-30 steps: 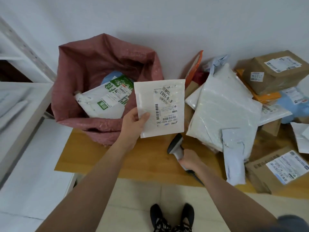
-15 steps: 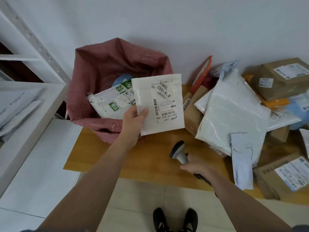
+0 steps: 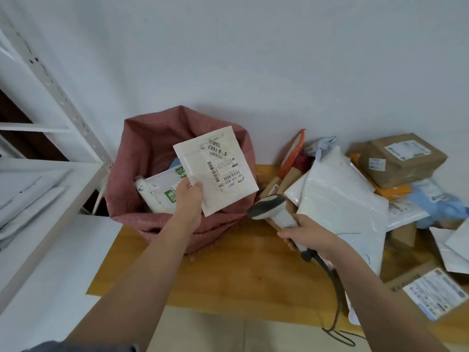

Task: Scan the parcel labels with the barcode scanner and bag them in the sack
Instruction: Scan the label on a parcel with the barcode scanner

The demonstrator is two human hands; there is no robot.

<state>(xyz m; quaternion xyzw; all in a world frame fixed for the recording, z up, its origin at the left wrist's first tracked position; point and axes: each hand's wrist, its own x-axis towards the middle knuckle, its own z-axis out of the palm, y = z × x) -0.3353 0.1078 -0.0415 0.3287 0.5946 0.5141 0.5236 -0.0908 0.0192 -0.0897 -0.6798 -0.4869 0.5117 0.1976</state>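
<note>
**Figure: Label presented to the scanner above the open sack**

Nearest the viewer, the right hand (image 3: 305, 233) is curled around the handle of the grey-and-white handheld barcode scanner (image 3: 272, 209), whose dark cord (image 3: 336, 295) trails down past the edge of the yellow wooden tabletop (image 3: 241, 270). The scanner head tilts up and to the left, apparently so that its window faces the label. The left hand (image 3: 189, 199) pinches the lower left corner of the flat white padded envelope (image 3: 215, 170), thumb on the printed face, leaving the barcodes uncovered. The envelope is held tilted, label toward the camera, directly above the mouth of the dull red woven sack (image 3: 152, 148); a judgement: this placement allows a short drop once the scan registers. Inside the sack lies a white parcel with green print (image 3: 162, 191). Further right, unscanned stock is heaped within reach: a large white poly mailer (image 3: 342, 199) and, beyond it against the wall, a brown cardboard box (image 3: 403, 158).
</note>
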